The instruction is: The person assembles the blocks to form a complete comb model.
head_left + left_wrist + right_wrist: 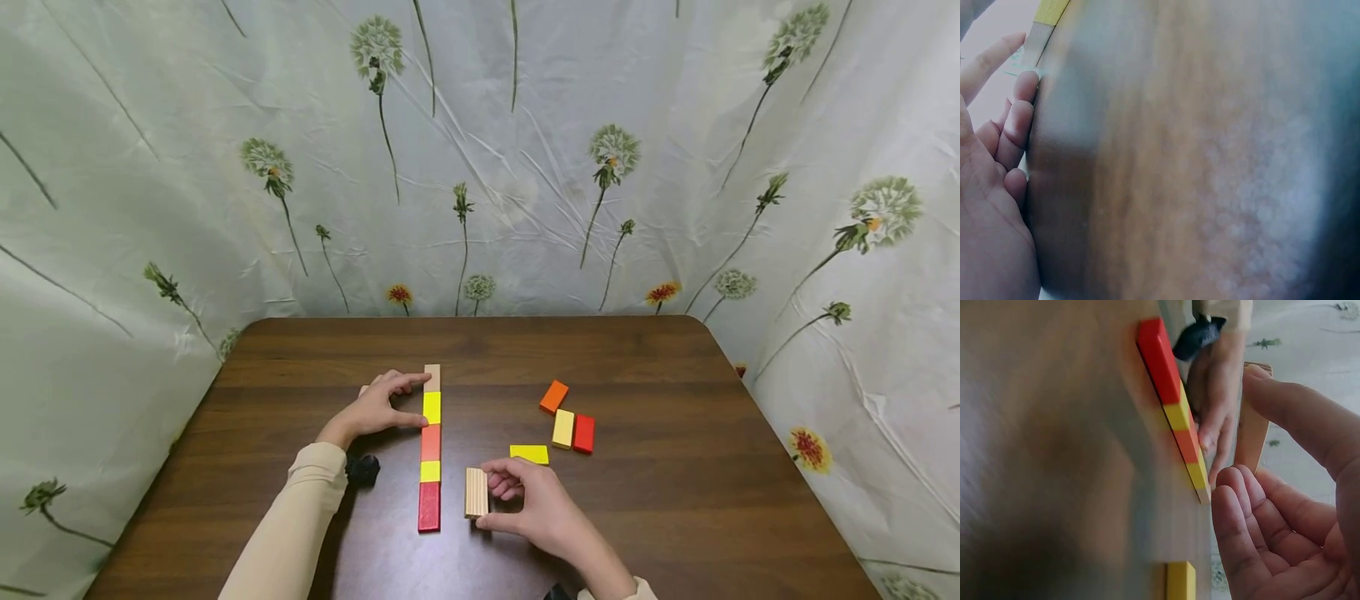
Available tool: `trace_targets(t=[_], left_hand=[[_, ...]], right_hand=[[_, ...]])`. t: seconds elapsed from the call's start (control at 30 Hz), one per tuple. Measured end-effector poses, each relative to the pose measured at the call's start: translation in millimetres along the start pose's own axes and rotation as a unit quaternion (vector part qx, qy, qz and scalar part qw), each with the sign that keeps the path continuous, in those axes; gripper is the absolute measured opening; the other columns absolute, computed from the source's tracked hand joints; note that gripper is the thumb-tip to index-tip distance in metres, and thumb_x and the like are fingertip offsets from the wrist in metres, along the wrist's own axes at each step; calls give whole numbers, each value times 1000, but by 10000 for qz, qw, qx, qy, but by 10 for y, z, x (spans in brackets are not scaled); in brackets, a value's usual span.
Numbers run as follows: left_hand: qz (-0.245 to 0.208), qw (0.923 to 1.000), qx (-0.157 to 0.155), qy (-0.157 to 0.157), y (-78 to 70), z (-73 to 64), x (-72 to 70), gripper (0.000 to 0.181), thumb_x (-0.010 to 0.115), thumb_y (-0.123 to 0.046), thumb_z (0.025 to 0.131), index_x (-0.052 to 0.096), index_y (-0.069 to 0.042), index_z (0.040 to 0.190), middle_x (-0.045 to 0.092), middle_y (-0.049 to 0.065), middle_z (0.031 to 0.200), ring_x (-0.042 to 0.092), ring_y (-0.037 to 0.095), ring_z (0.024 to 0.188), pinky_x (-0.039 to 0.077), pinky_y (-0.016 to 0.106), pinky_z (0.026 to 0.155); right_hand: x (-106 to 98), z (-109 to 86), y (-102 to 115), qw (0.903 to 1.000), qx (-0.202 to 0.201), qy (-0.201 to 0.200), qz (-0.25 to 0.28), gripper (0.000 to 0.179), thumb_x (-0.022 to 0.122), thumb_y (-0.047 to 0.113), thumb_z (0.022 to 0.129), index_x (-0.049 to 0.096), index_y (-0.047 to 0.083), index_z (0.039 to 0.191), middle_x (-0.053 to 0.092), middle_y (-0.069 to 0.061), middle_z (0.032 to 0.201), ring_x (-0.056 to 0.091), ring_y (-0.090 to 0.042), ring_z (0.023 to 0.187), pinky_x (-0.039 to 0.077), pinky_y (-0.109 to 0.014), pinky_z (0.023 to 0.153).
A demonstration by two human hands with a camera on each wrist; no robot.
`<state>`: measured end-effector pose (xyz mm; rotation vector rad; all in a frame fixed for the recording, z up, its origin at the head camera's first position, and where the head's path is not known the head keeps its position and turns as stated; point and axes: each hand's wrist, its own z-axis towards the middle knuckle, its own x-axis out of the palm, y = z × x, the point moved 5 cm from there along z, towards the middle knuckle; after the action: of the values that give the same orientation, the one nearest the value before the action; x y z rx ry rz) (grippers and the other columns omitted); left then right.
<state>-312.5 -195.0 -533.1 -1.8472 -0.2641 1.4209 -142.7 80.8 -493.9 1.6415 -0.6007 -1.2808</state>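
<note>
A straight row of blocks runs away from me. Nearest is a red block (429, 507), followed by a short yellow block (430, 472), an orange block (431, 443), another yellow block (432, 408) and a plain wood block (432, 385) at the far end. From the left, my left hand (375, 408) touches this row, index finger outstretched at the plain wood block, thumb beside the orange one. To the right of the row, my right hand (543, 508) pinches a loose wooden block (476, 493) by its ends, raised above the table in the right wrist view.
Right of the row lie a yellow block (529, 454), an orange block (554, 397), a pale yellow block (563, 429) and a red block (584, 434). All are on the brown wooden table (675, 500). A flowered curtain (540, 208) hangs behind.
</note>
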Motion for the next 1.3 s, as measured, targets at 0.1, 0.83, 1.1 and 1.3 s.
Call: trace_targets(t=[0.1,0.83,1.1,1.3], left_hand=[[-12,10000,0,-30,8,0,-7,84,91,-49,83,57,-30,156,59,5,125,48,23,119,28,43,90],[20,10000,17,-5,-44,-13,4,84,91,-50,83,57,-28,157,59,7,125,50,25,120,30,45,92],[25,10000,20,-22,-38,-22,2,84,91,-49,83,57,-28,156,59,7,124,50,25,119,29,44,90],[20,10000,1,-35,-31,-22,-3,84,91,-50,83,57,-28,157,59,7,125,50,25,120,29,44,90]], right_hand=[[80,-52,25,9999,-12,145,22,58,98,21,79,71,6,129,68,5,104,62,-3,93,59,-21,86],[591,-244,47,9911,380,1273,56,49,98,19,78,73,17,121,61,16,96,54,4,87,52,-18,81],[706,-203,63,9874,594,1454,209,44,96,16,80,73,16,118,61,16,96,55,3,86,52,-17,82],[752,-171,59,9847,850,1517,129,43,97,18,80,72,16,116,60,14,94,54,1,85,51,-17,81]])
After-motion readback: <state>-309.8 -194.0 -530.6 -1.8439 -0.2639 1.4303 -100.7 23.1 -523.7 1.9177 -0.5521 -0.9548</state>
